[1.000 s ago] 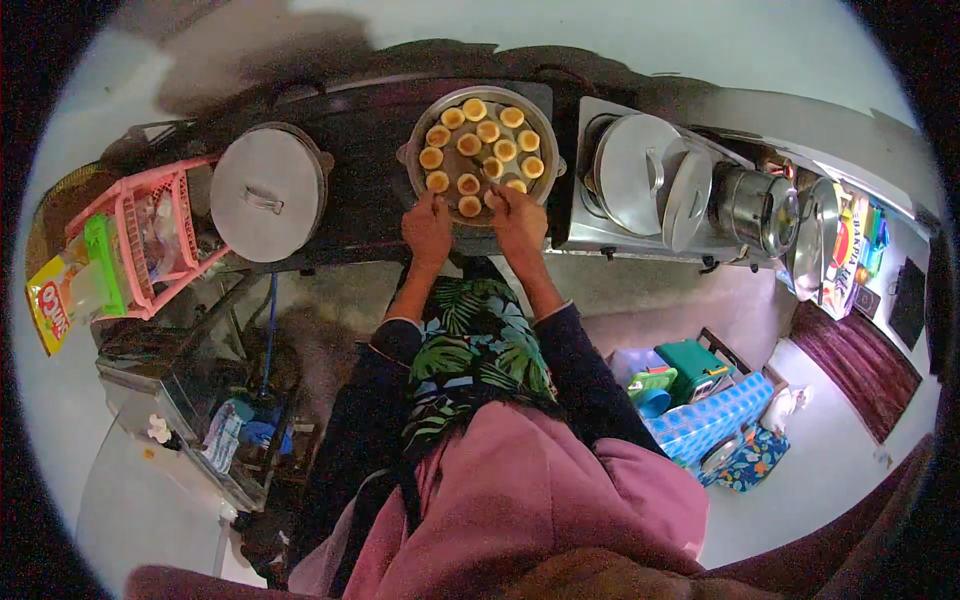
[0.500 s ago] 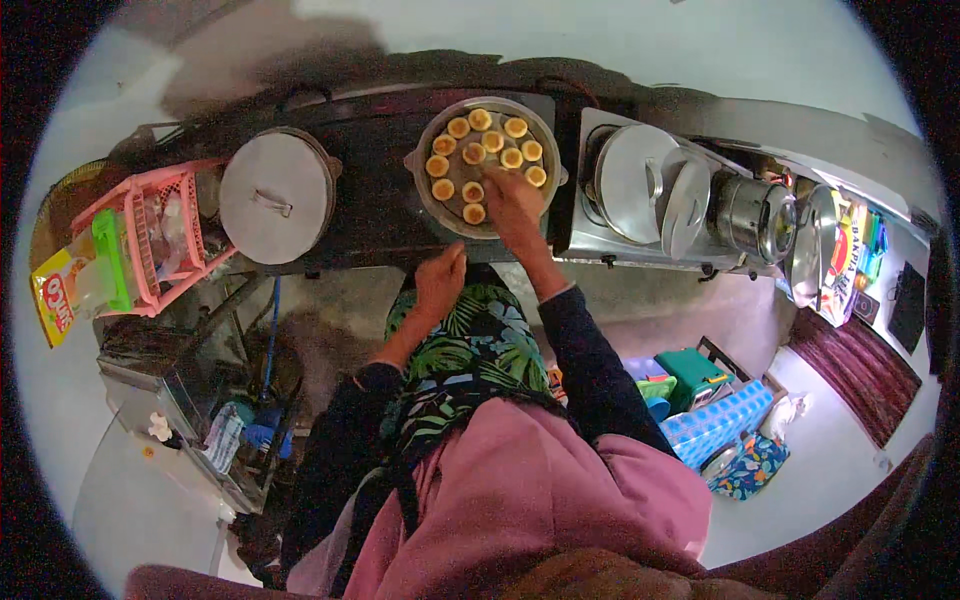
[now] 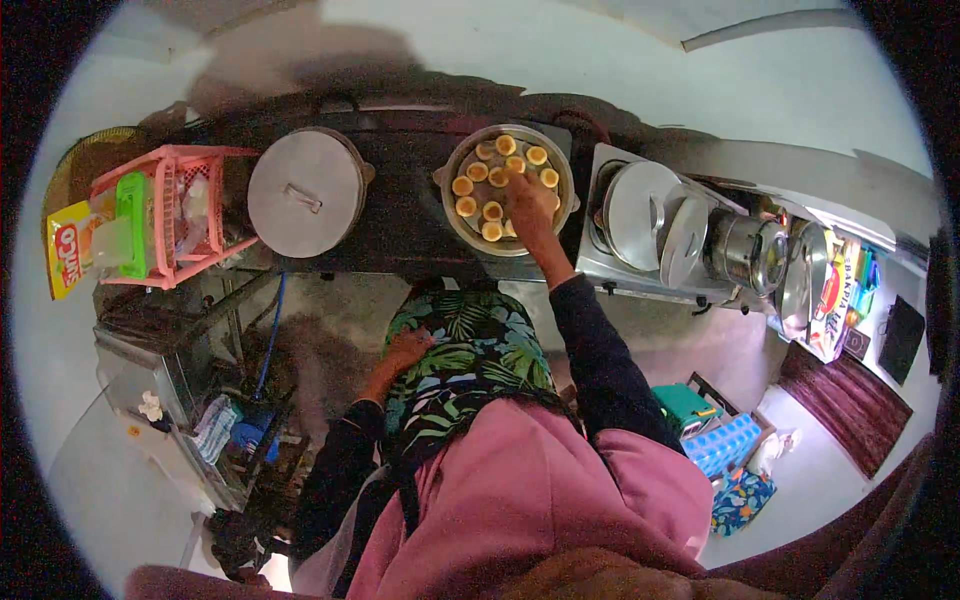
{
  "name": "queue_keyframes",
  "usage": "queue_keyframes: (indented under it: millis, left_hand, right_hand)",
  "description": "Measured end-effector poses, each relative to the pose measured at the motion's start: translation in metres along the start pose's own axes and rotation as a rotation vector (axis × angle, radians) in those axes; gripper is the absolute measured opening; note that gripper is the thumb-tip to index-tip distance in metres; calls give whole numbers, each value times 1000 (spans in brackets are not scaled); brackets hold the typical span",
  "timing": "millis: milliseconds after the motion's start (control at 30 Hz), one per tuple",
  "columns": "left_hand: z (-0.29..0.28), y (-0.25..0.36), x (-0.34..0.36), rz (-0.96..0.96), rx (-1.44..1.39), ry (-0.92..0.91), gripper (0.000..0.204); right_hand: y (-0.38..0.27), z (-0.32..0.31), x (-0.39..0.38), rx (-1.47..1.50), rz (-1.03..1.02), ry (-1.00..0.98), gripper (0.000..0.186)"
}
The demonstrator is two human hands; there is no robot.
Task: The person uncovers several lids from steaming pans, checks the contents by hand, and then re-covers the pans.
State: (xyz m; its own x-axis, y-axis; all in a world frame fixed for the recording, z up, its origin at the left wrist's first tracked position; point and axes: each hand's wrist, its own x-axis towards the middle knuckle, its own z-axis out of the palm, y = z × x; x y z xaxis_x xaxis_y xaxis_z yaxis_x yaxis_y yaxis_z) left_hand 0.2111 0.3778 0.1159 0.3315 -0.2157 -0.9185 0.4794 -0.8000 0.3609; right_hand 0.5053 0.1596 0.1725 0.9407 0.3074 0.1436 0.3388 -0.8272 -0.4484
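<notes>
A round metal pan point(image 3: 451, 179) holds several small round pastries point(image 3: 462, 186) with golden to browned tops, on the dark stove point(image 3: 396, 223). Over the pan's right half is my right hand point(image 3: 530, 205), its fingers closed among the pastries; whatever they grip is hidden. Below the stove's front edge, my left hand point(image 3: 408, 345) lies on the leaf-patterned apron point(image 3: 480, 350) with its fingers loosely apart and nothing visible in them.
A lidded pot point(image 3: 304, 180) sits left of the pan, beside a pink rack point(image 3: 164, 277) with packets. A steel cooker point(image 3: 600, 255) carries lids and pots on the right, and a metal-and-glass cabinet point(image 3: 170, 380) stands lower left. Green and blue containers point(image 3: 680, 400) lie lower right.
My left hand has left the pan's front rim and moved down onto the apron. My right hand has reached farther into the pan. The whole stove shifts rightward in view.
</notes>
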Motion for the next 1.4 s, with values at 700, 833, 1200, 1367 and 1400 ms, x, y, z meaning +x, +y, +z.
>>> queue_keyframes:
  millis: [700,833,1200,1367,1400]
  left_hand:
    - [65,-123,70,178,-442,768,33]
    - [80,-131,87,138,-24,831,32]
    - [73,-84,56,73,-284,869,28]
    - [78,-91,66,-42,-197,856,28]
    - [77,-90,67,-63,-183,844,28]
  right_hand:
    - [-32,-1,-71,142,241,-40,18]
    - [8,-9,-80,290,278,133,18]
    - [13,-26,-77,119,190,-20,18]
    - [0,-4,-77,113,81,-39,19]
    - [1,-2,-79,107,86,-34,20]
